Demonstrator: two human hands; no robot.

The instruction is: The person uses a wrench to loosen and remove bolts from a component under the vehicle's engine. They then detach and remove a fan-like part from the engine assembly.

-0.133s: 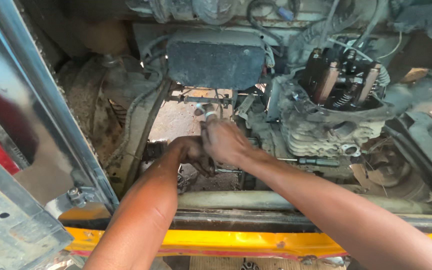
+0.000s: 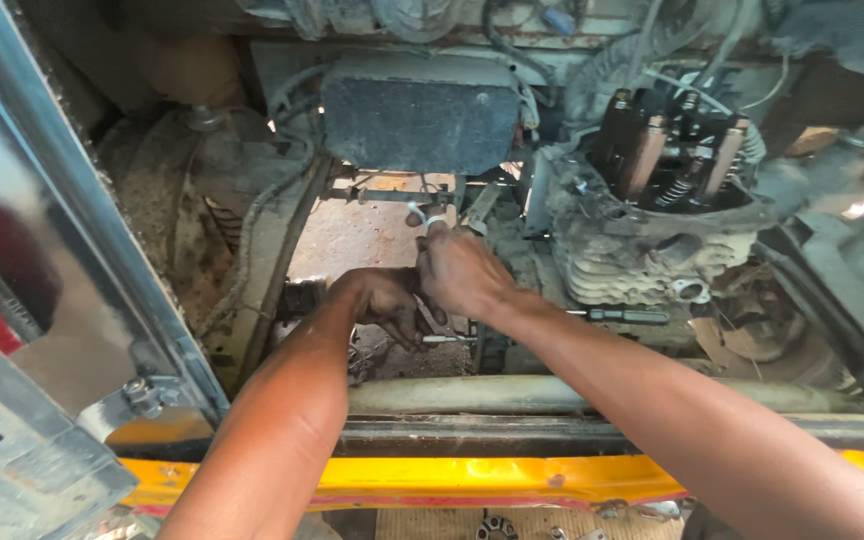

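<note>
Both arms reach down into a dirty vehicle engine bay. My right hand (image 2: 462,270) is closed around a small metal wrench (image 2: 429,218) whose bright end sticks up above my fingers. My left hand (image 2: 382,303) sits just left of and below it, fingers curled against a greasy part underneath; what it grips is hidden. The two hands touch each other. A dark rectangular box (image 2: 417,122) hangs just beyond them.
An opened engine head (image 2: 667,190) with springs and copper-coloured parts stands to the right. A screwdriver (image 2: 617,316) lies beside it. A shiny metal panel (image 2: 62,250) slants along the left. A yellow body edge (image 2: 472,480) runs across the near side, with a pale bar (image 2: 512,395) above it.
</note>
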